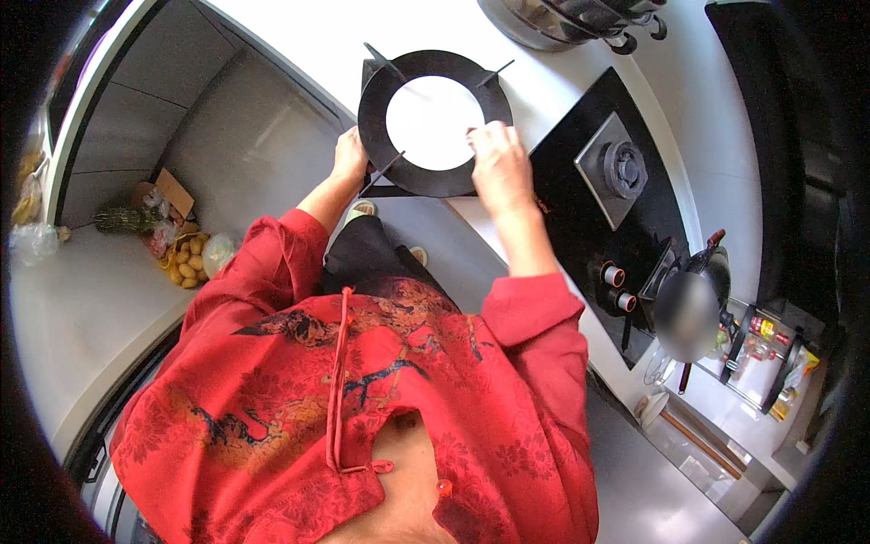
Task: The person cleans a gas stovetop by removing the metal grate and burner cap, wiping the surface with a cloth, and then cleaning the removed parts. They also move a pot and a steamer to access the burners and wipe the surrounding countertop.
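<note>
A round black pan-support ring (376, 129) from a gas hob, with thin prongs sticking out, is held over the edge of the white countertop (299, 34). My left hand (350, 155) grips its left rim, with the fingertips partly hidden behind it. On the right side, the bent fingers of my right hand (501, 160) lie over the ring, the tips reaching its inner edge. Something small and dark shows at those fingertips, too unclear to name. A plain white disc-shaped area (433, 119) fills the ring's middle; whether it is the countertop showing through is unclear.
At right, the black glass gas hob (578, 156) has a bare burner (624, 170) and two knobs (618, 285). A wok (714, 268) sits nearer me. Stacked metal pots (544, 24) stand at the back. Potatoes (187, 258) lie at left; condiments (768, 333) stand at lower right.
</note>
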Demonstrator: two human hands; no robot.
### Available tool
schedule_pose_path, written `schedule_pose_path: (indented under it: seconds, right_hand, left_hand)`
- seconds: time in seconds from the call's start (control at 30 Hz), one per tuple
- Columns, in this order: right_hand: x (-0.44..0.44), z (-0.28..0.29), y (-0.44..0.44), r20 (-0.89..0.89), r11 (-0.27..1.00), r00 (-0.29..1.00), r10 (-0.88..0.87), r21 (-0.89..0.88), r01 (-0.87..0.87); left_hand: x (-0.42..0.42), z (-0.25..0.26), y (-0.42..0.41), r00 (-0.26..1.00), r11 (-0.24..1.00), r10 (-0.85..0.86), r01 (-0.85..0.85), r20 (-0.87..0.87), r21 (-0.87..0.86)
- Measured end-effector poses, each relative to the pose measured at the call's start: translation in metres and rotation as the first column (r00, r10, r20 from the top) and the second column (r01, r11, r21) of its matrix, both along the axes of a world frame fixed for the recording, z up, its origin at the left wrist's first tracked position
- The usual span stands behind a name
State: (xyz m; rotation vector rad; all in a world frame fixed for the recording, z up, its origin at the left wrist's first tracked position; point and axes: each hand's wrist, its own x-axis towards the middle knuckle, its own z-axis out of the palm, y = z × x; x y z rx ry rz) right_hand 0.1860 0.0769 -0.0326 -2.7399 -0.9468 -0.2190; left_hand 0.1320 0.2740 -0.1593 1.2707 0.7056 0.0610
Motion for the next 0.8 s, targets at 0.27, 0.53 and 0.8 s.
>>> schedule_pose_path:
  seconds: [0.27, 0.53, 0.8]
  right_hand:
    - [-0.073, -0.019, 0.004, -0.087, 0.997, 0.996, -0.018, 0.071, 0.024]
    - [-0.073, -0.030, -0.007, -0.009, 0.987, 1.000, 0.003, 0.159, -0.002]
    - [-0.075, -0.025, -0.023, -0.153, 0.894, 0.984, -0.095, 0.421, 0.152]
  left_hand:
    - [-0.002, 0.004, 0.000, 0.998, 0.988, -0.041, 0.035, -0.039, -0.148]
    - [-0.010, 0.018, 0.024, 0.993, 0.918, -0.095, 0.063, 0.062, 0.390]
    - [-0.022, 0.105, -0.006, 0.494, -0.247, -0.806, 0.220, -0.326, 0.944]
